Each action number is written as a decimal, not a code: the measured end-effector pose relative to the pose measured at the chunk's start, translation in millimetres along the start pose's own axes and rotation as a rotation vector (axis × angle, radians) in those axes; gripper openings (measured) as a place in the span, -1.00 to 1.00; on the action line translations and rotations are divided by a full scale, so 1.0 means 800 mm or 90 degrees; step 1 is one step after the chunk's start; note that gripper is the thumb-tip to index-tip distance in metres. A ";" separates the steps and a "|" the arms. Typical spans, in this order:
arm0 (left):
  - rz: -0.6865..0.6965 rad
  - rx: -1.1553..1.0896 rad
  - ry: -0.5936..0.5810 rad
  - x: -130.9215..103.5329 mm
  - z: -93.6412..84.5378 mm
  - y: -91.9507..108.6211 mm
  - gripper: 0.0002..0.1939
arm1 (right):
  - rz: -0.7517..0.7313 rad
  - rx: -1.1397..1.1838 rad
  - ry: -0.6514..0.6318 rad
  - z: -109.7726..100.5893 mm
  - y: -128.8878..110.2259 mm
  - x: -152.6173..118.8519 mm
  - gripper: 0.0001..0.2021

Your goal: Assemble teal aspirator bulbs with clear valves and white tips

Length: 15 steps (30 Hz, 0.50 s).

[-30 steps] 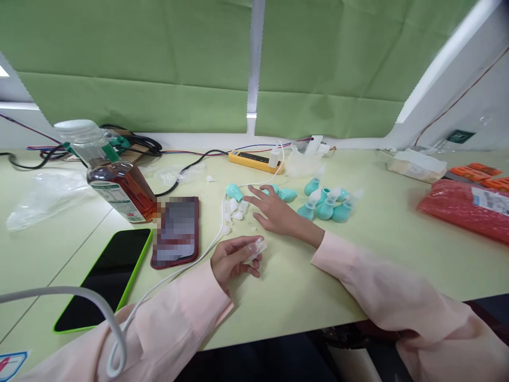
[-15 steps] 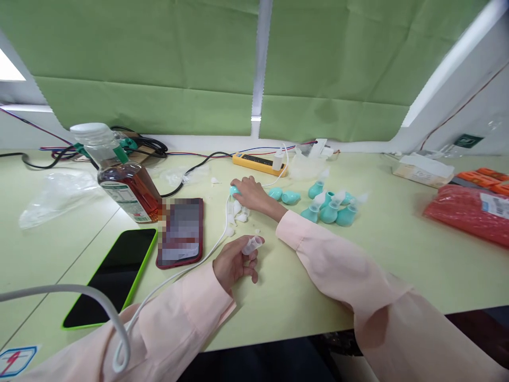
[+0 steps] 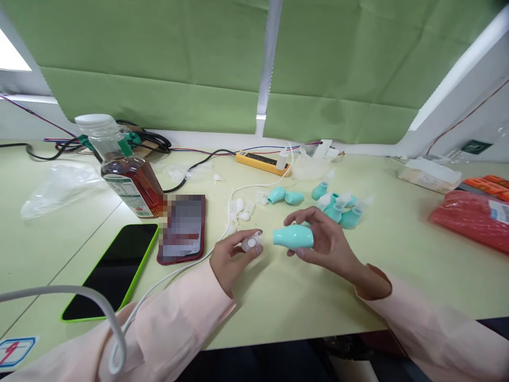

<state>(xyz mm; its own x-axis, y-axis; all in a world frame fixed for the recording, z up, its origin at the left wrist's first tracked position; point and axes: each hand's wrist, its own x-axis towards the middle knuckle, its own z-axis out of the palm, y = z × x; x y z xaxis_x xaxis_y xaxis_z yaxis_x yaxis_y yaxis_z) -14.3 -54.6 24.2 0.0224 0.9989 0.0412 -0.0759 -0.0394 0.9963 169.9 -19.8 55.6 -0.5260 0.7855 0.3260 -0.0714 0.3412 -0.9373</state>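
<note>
My left hand [image 3: 234, 257] is closed on a small translucent plastic nozzle [image 3: 251, 242], partly covered by the fingers. Facing it, a teal squeeze bulb [image 3: 293, 236] lies sideways in my right hand [image 3: 328, 239], its narrow neck toward the nozzle. A small gap separates the two parts. Behind my hands, several white pieces [image 3: 240, 210] lie loose on the table. Two bare teal bulbs [image 3: 277, 195] rest farther back. To their right stands a cluster of teal bulbs [image 3: 351, 216], most with translucent nozzles on top.
A white cable [image 3: 230, 199] runs past my left arm to a yellow power strip [image 3: 262, 163]. At left are a bottle of amber liquid [image 3: 131, 185], a phone in a red case [image 3: 183, 228] and a green-edged phone [image 3: 113, 270]. A red plastic package [image 3: 469, 220] lies at right.
My right hand has picked up a teal bulb from beside the white pieces and brought it nearer and rightward, opposite my left hand. The nozzle in my left hand has turned.
</note>
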 end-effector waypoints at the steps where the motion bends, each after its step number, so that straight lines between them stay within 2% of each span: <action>1: -0.010 -0.011 0.013 -0.001 0.001 0.002 -0.75 | 0.023 0.057 -0.012 0.000 0.007 -0.004 -0.68; 4: -0.028 -0.084 0.020 -0.005 0.006 0.009 -0.78 | 0.094 0.172 -0.042 0.006 0.025 -0.005 -0.66; 7: -0.053 -0.125 0.016 -0.012 0.012 0.012 -0.79 | 0.162 0.218 -0.058 0.015 0.035 -0.004 -0.64; 12: -0.042 -0.171 -0.001 -0.019 0.020 0.006 -0.78 | 0.254 0.292 -0.139 0.027 0.039 -0.010 -0.63; 15: -0.045 -0.201 -0.039 -0.020 0.023 0.005 -0.71 | 0.274 0.339 -0.178 0.034 0.039 -0.014 -0.62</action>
<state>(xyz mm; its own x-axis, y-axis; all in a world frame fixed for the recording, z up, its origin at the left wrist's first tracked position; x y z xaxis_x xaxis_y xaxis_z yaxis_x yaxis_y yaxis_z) 3.2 -71.4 28.6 0.0984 0.9951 -0.0126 -0.3775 0.0490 0.9247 150.2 -31.6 19.1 -0.7916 0.6081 -0.0602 -0.1744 -0.3192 -0.9315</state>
